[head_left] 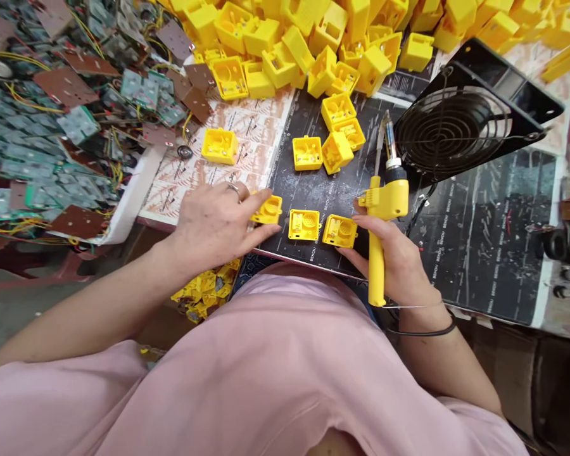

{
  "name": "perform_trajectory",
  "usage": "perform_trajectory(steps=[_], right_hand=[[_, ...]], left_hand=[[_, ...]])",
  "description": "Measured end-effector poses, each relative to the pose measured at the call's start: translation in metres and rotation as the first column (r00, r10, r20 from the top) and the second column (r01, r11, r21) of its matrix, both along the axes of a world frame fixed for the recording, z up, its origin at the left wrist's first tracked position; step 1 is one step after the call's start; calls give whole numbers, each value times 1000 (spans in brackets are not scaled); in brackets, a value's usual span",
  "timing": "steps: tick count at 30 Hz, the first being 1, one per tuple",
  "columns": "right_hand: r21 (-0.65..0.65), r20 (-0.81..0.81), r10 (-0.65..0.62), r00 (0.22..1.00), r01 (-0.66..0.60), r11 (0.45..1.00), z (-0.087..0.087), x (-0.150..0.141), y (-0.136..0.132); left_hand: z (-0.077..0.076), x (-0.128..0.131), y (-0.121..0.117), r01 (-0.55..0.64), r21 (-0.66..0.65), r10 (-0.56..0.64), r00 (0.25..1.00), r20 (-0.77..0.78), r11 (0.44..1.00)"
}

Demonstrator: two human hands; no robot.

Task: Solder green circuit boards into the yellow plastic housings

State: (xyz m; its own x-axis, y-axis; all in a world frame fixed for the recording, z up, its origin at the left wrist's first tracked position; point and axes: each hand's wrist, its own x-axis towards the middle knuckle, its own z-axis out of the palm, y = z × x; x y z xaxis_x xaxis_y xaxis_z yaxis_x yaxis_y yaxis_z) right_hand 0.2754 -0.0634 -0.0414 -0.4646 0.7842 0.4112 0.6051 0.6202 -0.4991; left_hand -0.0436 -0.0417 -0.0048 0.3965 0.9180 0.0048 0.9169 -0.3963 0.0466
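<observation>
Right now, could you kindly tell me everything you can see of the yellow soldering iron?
The yellow soldering iron has a glossy, plastic-looking pistol-style body, a long grip, a black collar and a slim metal shaft. It is gripped in the right hand, grip pointing down and shaft angled up and away, held above the black bench mat.

From my remote seat, the one word I can read is BENCH, printed again and again in pale capitals across the black work mat (475, 266). It runs in slanted rows on the mat, and some of the repeats sit just below the yellow plastic housings (339, 231). The paper sheet (261, 126) beside the mat carries repeated reddish-brown printing, perhaps lettering, though the view is too poor for me to read it.
</observation>
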Motion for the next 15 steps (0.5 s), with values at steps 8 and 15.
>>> perform_trajectory(steps=[8,15], right_hand=[[131,-37,-84,996,88,987,33,-4,40],[19,371,117,921,-134,991,37,-37,129]], left_hand=[[1,23,58,15,31,-21,984,177,999],[-2,48,115,207,-176,-188,975,120,962]])
